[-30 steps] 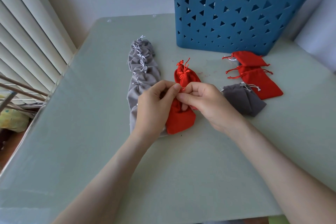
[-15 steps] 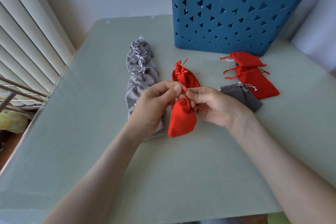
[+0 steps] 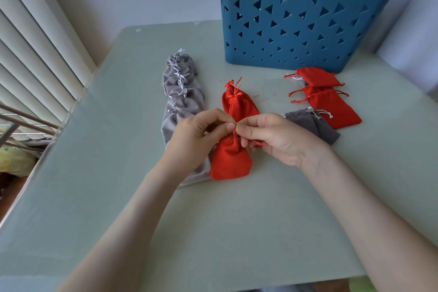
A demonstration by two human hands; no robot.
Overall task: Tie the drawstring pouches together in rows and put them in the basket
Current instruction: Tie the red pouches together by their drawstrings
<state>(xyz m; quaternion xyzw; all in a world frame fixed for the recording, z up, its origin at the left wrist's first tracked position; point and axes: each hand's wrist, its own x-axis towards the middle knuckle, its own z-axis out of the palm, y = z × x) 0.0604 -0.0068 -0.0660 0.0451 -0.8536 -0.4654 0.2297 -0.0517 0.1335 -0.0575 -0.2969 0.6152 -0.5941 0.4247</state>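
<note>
Near red pouch (image 3: 231, 161) now sits lower and clearer of the far red pouch (image 3: 239, 106) than a second ago, and both hands have closed in at its neck. Left hand (image 3: 194, 140) pinches the gathered neck and red drawstring (image 3: 259, 142) between thumb and forefinger, other fingers curled. Right hand (image 3: 279, 140) pinches the same drawstring from the other side, a loop trailing under its fingers. The two sets of fingertips touch or nearly touch.

Step, as I read it: knotting the second pouch onto the first to start a red row. Grey row (image 3: 182, 102) lies tied just left of the red pair, not yet in the basket (image 3: 296, 31), which stands at the far side of the table (image 3: 213, 220). Loose red pouches (image 3: 331, 109) and a loose grey pouch (image 3: 315, 125) lie to the right, below the basket, untied.

Next move likely calls for pulling the cord ends apart to cinch the knot while keeping both necks close. The cord is thin, so it needs a fine, firm pinch.

Hidden: the knot sits behind the fingertips, so I can't tell if it is formed or tight. Left hand covers part of the grey row. Basket interior is out of view and its top is cut off. White cord shows by the farthest loose red pouch; its owner is unclear.
</note>
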